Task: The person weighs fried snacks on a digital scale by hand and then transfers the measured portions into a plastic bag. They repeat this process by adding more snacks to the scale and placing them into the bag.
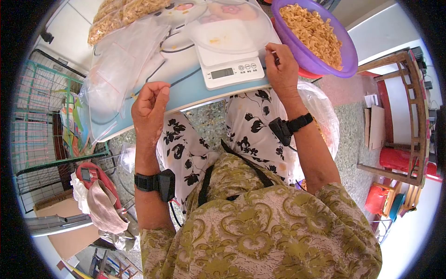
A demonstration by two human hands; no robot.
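My left hand (149, 103) rests at the near edge of the table (195, 86), its fingers curled in and the thumb against them, with nothing showing in it. My right hand (282, 67) is at the right side of a white digital kitchen scale (232, 73), fingers bent and fingertips close to a clear round plate (260, 30) on top of the scale. A few yellowish crumbs show on the scale. Left of it, clear plastic bags (123, 65) lie flat near my left hand.
A purple basin (349, 58) full of dried yellowish-brown pieces stands right of the scale, over something red. Filled bags (123, 16) of similar pieces lie at the back left. A wire rack (39, 111) stands left, a wooden frame (413, 121) right.
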